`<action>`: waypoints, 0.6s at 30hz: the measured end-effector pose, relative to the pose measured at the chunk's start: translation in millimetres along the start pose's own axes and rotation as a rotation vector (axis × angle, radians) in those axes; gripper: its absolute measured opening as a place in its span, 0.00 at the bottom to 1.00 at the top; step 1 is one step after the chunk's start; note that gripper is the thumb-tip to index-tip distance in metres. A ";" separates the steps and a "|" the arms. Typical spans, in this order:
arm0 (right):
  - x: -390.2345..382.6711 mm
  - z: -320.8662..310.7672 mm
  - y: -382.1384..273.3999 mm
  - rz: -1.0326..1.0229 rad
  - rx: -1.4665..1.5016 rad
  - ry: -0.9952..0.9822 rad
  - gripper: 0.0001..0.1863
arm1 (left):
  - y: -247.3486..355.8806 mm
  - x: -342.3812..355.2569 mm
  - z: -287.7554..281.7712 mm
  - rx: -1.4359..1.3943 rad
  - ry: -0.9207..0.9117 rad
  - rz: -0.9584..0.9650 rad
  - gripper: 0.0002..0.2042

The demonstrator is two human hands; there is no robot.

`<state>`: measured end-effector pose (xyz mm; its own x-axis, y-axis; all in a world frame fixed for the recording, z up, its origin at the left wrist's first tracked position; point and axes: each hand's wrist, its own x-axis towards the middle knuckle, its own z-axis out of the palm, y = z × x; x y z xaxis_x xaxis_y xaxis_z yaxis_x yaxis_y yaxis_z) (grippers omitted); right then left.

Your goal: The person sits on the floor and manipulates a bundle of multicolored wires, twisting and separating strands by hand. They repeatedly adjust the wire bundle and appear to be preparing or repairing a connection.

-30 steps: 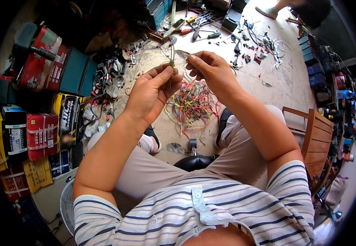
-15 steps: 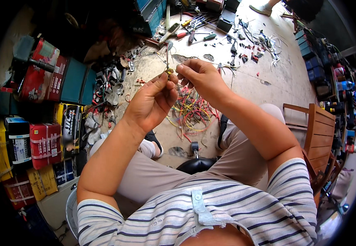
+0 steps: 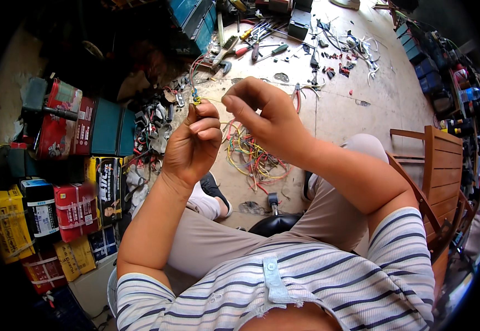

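Observation:
My left hand is closed, pinching a small bundle of wire ends with yellow and blue bits and thin wires rising from it. My right hand is just right of it, fingers curled, thumb and index pinching a thin yellow wire that runs toward the bundle. A loose tangle of red, yellow and green wires lies on the floor below my hands.
Screwdrivers and brushes, pliers and scraps lie on the floor ahead. Boxed batteries and cases are stacked at left. A wooden chair and rows of batteries stand at right. A stool is beneath me.
Both hands have moved left, and my left hand has rotated with the bundle. My right hand has drawn slightly away from it, with thin wire between them.

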<state>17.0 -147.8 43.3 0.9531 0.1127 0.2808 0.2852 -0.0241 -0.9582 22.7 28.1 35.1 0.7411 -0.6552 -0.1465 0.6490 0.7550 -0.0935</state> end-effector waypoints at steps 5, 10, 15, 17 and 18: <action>-3.2 -2.1 -9.1 -0.282 -0.213 0.014 0.06 | -1.7 4.4 -4.6 -0.020 -0.046 -0.025 0.08; -4.4 -4.4 -13.2 -0.348 -0.247 0.017 0.06 | -3.6 4.3 -3.9 0.013 0.008 -0.003 0.08; -2.8 -3.8 -11.5 -0.387 -0.265 0.008 0.07 | -3.9 3.9 -5.8 0.279 0.083 0.066 0.08; -2.5 -4.3 -11.0 -0.369 -0.260 -0.044 0.06 | -10.0 5.2 -3.2 0.506 0.259 0.208 0.08; -2.0 -4.7 -10.7 -0.361 -0.256 -0.075 0.06 | -8.7 4.9 -5.3 0.557 0.227 0.219 0.07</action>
<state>12.5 -152.5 53.2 0.7808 0.2306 0.5807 0.6229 -0.2142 -0.7524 19.8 18.5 30.0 0.8514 -0.4195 -0.3147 0.5241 0.7043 0.4789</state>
